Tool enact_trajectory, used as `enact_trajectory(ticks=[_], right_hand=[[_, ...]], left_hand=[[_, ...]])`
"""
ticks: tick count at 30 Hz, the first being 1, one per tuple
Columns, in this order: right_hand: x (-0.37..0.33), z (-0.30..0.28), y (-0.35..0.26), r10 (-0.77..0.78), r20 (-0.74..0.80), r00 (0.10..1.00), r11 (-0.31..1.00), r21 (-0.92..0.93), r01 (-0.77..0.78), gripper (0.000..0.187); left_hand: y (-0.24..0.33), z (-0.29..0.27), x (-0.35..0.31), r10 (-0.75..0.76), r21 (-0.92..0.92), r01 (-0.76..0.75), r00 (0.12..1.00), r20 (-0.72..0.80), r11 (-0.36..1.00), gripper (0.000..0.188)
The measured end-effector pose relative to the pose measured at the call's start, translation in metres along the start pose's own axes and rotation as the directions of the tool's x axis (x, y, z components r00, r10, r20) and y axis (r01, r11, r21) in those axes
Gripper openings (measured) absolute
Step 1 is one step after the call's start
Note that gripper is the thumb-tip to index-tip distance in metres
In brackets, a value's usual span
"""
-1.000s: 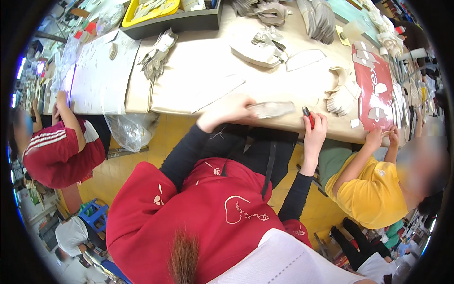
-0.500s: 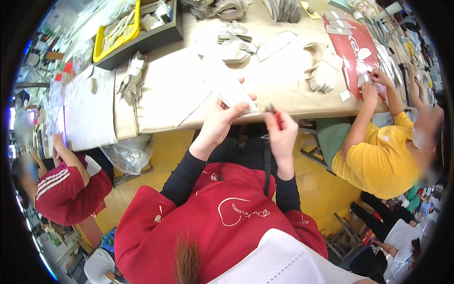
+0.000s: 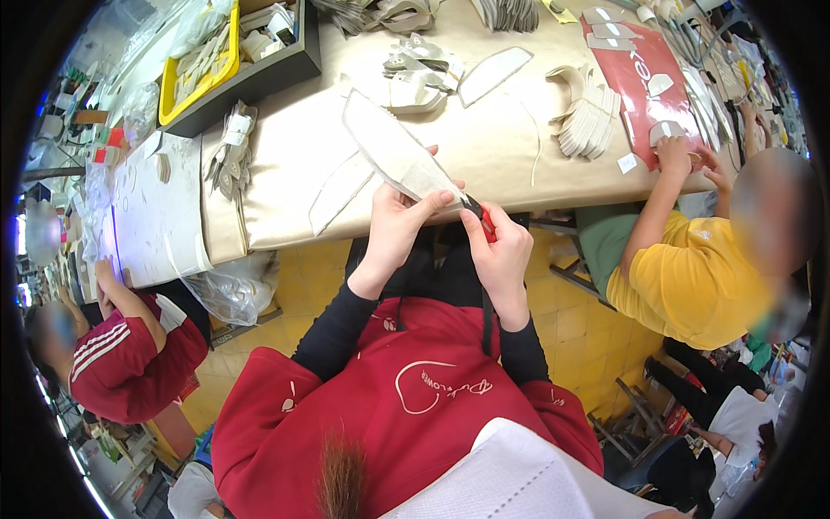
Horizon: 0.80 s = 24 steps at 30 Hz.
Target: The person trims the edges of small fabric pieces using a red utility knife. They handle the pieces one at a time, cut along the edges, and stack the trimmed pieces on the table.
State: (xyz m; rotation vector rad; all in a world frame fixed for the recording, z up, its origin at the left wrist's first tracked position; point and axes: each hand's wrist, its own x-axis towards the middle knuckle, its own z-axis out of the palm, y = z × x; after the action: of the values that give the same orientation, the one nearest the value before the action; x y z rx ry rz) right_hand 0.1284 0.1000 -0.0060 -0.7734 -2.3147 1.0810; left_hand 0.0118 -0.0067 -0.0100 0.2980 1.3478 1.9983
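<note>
Clamps a pale curved panel (image 3: 393, 149) over the near edge of the table (image 3: 510, 164) in the left hand (image 3: 399, 221), grips a red-and-black cutter (image 3: 489, 227) in the right hand (image 3: 503, 251) at the panel's near right end, apparently mid-trim, and likely needs steady holding and careful blade control next.

- The left hand (image 3: 398, 223) has turned the pale piece (image 3: 393, 147) from alongside the table's (image 3: 281, 169) near edge to slanting inward over the surface.
- The right hand (image 3: 504, 253) has brought its red-handled tool (image 3: 489, 227) to the piece's near end.
</note>
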Motion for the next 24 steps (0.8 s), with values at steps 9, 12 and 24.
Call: enact_trajectory(ticks=[9, 12, 24], right_hand=[[0.0047, -0.0063, 0.0003, -0.111, 0.043, 0.993, 0.989, -0.094, 0.115, 0.022], [0.0056, -0.0073, 0.0010, -0.113, 0.061, 0.992, 0.991, -0.067, 0.117, 0.022], [0.0007, -0.0040, 0.0050, -0.045, 0.111, 0.993, 0.999, 0.032, 0.042, 0.023]], left_hand=[[0.0044, -0.0078, 0.0010, -0.077, 0.072, 0.074, 0.996, 0.042, 0.995, 0.063], [0.0055, -0.0077, 0.0012, -0.102, 0.049, 0.100, 0.994, 0.037, 0.994, 0.063], [0.0058, -0.0068, -0.0016, -0.157, -0.054, 0.158, 0.987, 0.033, 0.986, 0.065]])
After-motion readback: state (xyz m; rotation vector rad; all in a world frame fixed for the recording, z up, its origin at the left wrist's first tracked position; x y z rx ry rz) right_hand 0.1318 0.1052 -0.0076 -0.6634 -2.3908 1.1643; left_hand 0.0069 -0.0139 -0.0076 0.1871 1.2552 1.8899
